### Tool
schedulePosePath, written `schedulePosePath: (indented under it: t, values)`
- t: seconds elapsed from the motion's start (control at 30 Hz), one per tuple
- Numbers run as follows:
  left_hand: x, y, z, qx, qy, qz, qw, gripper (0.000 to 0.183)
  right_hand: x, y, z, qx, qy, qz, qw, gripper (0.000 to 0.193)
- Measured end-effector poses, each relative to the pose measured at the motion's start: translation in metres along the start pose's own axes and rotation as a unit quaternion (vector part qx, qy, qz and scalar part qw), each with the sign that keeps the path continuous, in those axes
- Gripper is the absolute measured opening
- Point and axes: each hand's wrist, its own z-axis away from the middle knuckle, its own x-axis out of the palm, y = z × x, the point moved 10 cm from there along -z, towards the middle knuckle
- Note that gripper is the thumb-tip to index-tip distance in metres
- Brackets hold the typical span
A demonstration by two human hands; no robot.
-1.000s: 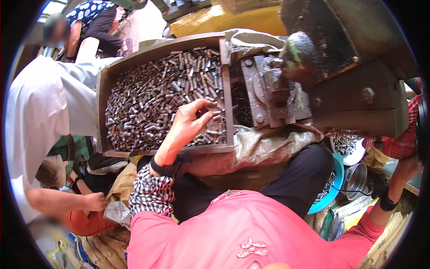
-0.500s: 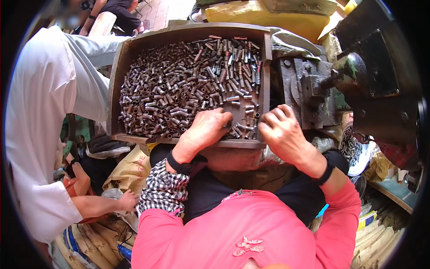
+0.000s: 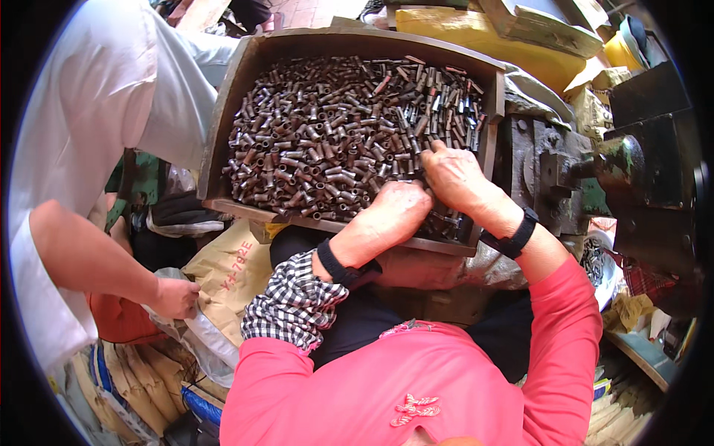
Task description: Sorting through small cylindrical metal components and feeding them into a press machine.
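Note:
A wooden tray stands before me, heaped with short, dull metal tubes. Toward its right side many tubes are shinier and lie more lengthwise. My left hand is closed over the tray's near right part, knuckles up; whatever its fingers hold is hidden. Close beside it, my right hand reaches in over the tray's right side with fingers curled down against the tubes. Its fingertips are partly hidden, so I cannot make out what is between them.
A dark metal machine with a greasy block stands right of the tray. A basin of metal pieces is below it. At left, another person's hand touches a bag near a brown paper sack. Yellow sacking lies behind.
My right hand has moved from outside the tray's right edge in over the tubes, next to my left hand. The view has shifted. The other person's arm has moved further into view.

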Motion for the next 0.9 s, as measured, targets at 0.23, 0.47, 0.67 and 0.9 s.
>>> schedulePosePath:
  t: [0.23,0.47,0.67,0.9]
  values:
    - [0.009,0.004,-0.003,-0.005,-0.032,-0.033,0.999,0.01,-0.019,0.014,0.019,0.03,0.055,-0.102,0.993,0.017]
    - [-0.023,-0.012,-0.01,-0.101,0.081,0.241,0.962,0.017,-0.042,0.047,0.088,0.158,0.196,-0.474,0.844,0.013]
    - [0.018,-0.031,-0.005,-0.261,0.034,0.67,0.694,0.011,-0.011,0.047,0.097,0.183,0.143,-0.656,0.718,0.019]
    - [0.023,-0.029,-0.007,-0.243,0.05,0.747,0.617,0.017,0.002,0.056,0.094,0.198,0.105,-0.775,0.592,0.02]
